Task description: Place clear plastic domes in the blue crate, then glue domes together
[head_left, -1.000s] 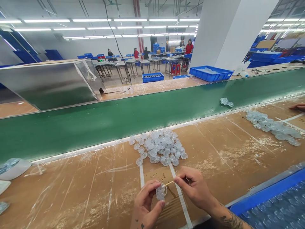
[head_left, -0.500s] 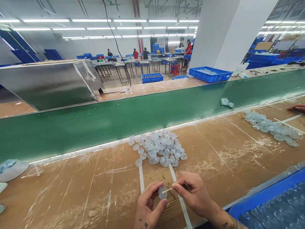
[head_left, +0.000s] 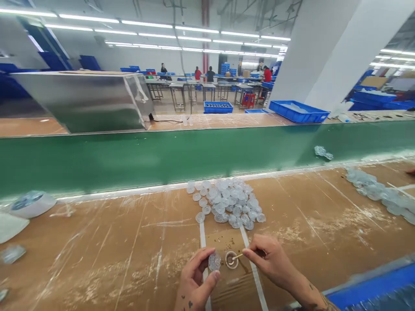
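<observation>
My left hand [head_left: 194,283] pinches a small clear round mesh-patterned plastic piece [head_left: 214,261] between thumb and fingers, low in the view. My right hand [head_left: 274,263] pinches a thin wooden stick [head_left: 237,256] whose tip rests in a small round dish [head_left: 231,259] on the cardboard-covered bench, just right of the held piece. A pile of several similar clear plastic pieces [head_left: 227,202] lies on the bench just beyond both hands.
A green conveyor belt [head_left: 162,157] runs across behind the bench, carrying a couple of clear pieces [head_left: 323,151]. Another pile [head_left: 379,192] lies at the right. A blue bin [head_left: 376,291] sits at lower right, a steel housing [head_left: 87,101] beyond the belt. People stand at distant tables.
The stick tip has moved off the held piece and into the small dish, which now shows on the bench. My left hand shifted slightly left with the piece. The camera view turned a little.
</observation>
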The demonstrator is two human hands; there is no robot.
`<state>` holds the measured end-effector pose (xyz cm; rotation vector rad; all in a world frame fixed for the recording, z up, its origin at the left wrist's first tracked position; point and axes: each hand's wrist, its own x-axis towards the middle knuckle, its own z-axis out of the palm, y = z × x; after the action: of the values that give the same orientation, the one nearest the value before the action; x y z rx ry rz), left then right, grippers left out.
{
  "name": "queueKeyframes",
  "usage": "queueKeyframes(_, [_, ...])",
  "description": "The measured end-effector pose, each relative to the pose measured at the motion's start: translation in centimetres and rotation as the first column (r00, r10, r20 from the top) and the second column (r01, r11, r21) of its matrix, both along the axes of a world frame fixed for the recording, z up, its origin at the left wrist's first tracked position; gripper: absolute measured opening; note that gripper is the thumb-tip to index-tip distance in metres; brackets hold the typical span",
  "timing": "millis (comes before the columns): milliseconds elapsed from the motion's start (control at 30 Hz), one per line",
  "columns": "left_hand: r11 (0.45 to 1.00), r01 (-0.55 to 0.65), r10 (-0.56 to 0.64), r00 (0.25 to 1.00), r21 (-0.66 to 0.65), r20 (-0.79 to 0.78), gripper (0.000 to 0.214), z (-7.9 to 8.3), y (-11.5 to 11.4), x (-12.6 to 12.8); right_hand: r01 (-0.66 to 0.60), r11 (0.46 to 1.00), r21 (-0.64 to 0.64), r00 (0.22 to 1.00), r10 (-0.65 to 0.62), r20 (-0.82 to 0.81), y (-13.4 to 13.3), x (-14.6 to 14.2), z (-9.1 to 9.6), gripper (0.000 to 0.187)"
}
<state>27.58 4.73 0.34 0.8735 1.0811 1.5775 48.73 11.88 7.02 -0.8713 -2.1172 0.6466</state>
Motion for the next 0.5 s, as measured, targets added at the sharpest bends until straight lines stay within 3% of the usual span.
queueKeyframes(133, [0.999,0.021,-0.022,0.999,0.031,0.035,0.038,-2.5,-1.5,-3.9,-0.193,0.981,0.002,0.942,0.185,0.278,1.9,-0.4,-1.5,0.114])
queueKeyframes(200, [0.996,-0.087,0.087,0.996,0.021,0.027,0.042,-3.3,-2.6,-6.0,-0.217,0.976,-0.023,0.932,0.214,0.292,4.4,-1.0,-1.3,0.111])
queueKeyframes(267, [0.971,-0.237,0.238,0.97,-0.017,0.041,0.046,-3.4,-3.9,-8.0,-0.29,0.957,-0.017,0.923,0.284,0.259,7.1,-3.8,-0.3,0.106])
queueKeyframes(367, [0.894,-0.443,0.447,0.891,-0.066,0.079,0.051,-2.5,-6.3,-10.5,-0.541,0.84,-0.035,0.823,0.537,0.185,8.2,-13.4,1.5,0.088])
queueKeyframes(467, [0.79,-0.608,0.612,0.787,-0.072,0.078,0.058,-1.1,-9.2,-12.6,-0.764,0.631,-0.132,0.621,0.776,0.116,5.1,-27.2,1.7,0.044])
queueKeyframes(500, [0.756,-0.651,0.655,0.752,-0.074,0.078,0.061,-0.7,-10.2,-13.2,-0.771,0.61,-0.183,0.602,0.792,0.104,3.5,-32.0,1.4,0.026])
